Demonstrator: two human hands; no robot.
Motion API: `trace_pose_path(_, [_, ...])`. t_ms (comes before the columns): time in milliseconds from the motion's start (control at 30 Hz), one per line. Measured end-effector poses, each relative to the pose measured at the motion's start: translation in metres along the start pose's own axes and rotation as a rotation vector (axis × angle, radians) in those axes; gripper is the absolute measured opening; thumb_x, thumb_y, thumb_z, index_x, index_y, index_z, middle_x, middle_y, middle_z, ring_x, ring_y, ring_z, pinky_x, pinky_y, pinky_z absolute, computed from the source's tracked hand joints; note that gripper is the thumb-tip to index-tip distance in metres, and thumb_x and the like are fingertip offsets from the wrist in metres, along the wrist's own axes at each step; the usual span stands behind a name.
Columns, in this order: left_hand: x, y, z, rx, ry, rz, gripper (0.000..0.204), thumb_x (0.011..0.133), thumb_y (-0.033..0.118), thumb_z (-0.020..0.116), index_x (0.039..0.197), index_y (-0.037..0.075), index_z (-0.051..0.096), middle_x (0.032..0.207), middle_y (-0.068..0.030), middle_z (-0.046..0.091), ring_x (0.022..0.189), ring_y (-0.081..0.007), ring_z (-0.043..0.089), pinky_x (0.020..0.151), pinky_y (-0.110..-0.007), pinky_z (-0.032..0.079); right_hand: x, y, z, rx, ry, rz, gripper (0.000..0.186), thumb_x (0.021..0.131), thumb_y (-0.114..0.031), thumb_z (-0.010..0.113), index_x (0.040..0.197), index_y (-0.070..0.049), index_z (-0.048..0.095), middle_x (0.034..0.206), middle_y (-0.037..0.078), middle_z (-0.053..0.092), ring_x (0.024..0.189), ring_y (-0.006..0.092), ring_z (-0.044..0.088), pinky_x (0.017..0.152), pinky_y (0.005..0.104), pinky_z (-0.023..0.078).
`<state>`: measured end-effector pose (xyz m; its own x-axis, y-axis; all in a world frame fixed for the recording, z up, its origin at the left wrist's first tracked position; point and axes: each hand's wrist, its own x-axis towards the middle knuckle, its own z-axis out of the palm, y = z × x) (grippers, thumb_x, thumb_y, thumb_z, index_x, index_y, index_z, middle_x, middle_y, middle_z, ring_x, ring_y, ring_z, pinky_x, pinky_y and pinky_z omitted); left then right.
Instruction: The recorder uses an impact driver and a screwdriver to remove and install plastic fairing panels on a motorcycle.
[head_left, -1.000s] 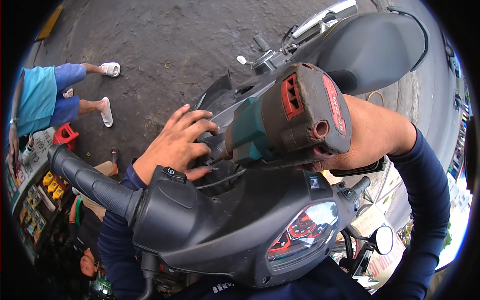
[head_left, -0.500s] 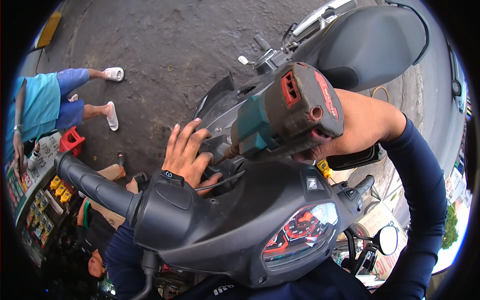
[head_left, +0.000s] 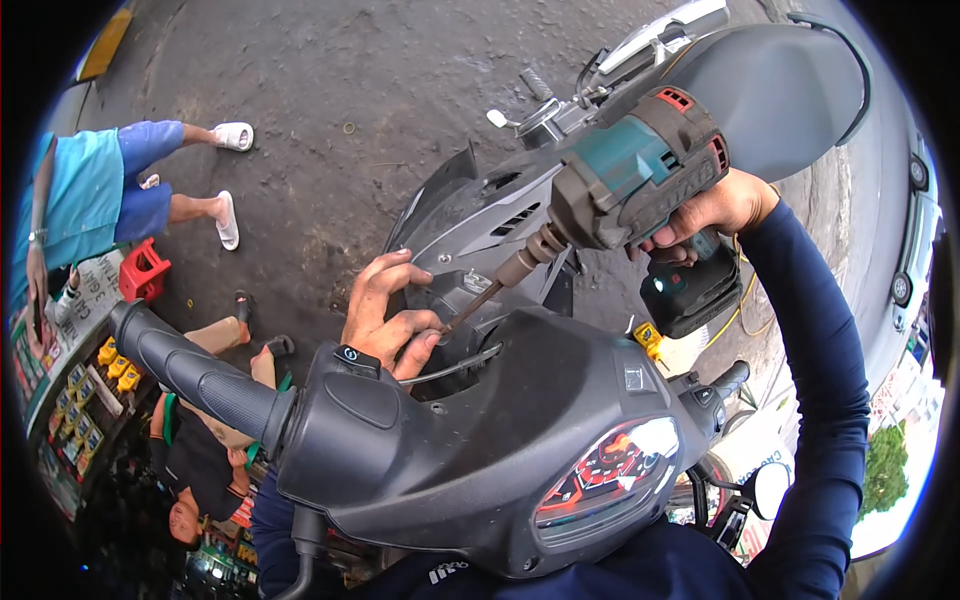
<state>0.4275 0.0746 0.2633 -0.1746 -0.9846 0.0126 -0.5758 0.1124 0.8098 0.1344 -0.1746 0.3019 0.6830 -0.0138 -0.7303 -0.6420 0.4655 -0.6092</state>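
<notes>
My right hand [head_left: 705, 215] grips the handle of a teal and black cordless impact driver [head_left: 625, 175]. From its socket-like chuck [head_left: 530, 255] a long thin bit [head_left: 475, 308] slants down to the left. At the bit's tip, the thumb and forefinger of my left hand [head_left: 385, 305] come together in a pinch; what lies between them is too small to tell. Both hands are over the front of a dark scooter, behind its black handlebar cover [head_left: 450, 400]. A thin cable [head_left: 450, 365] runs out of the cover beside my left thumb.
A ribbed grip [head_left: 200, 375] juts out left, and a round mirror [head_left: 770, 490] stands at the lower right. Beyond lies the scooter's seat [head_left: 770, 95]. A person in turquoise [head_left: 85, 190] stands left by a red stool [head_left: 145, 270]; another person in dark clothes [head_left: 205, 455] is lower left.
The driver has been drawn back up and to the right, baring more of its bit. My left fingers have curled from a spread pose into a pinch at the tip.
</notes>
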Motion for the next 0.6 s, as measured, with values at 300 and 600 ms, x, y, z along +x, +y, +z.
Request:
trace_pose_path(300, [-0.001, 0.027, -0.008, 0.313, -0.096, -0.075, 0.033, 0.057, 0.021, 0.078, 0.080, 0.006, 0.061, 0.121, -0.0207, 0.045, 0.126, -0.0460, 0.035, 0.099, -0.057, 0.033, -0.020, 0.010, -0.028, 0.186, 0.129, -0.467, 0.044, 0.070, -0.033, 0.069, 0.088, 0.006, 0.060, 0.085, 0.019, 0.063, 0.048, 0.0144, 0.050, 0.042, 0.0285, 0.042])
trace_pose_path(600, [-0.007, 0.021, 0.014, 0.454, 0.059, -0.130, 0.020, 0.063, 0.015, 0.069, 0.079, 0.006, 0.060, 0.111, -0.0231, 0.043, 0.111, -0.0437, 0.043, 0.093, -0.054, 0.036, -0.106, -0.012, -0.026, 0.338, 0.284, -0.778, 0.057, 0.078, -0.050, 0.062, 0.097, 0.000, 0.042, 0.057, 0.000, 0.039, 0.039, 0.0091, 0.035, 0.040, 0.0231, 0.036])
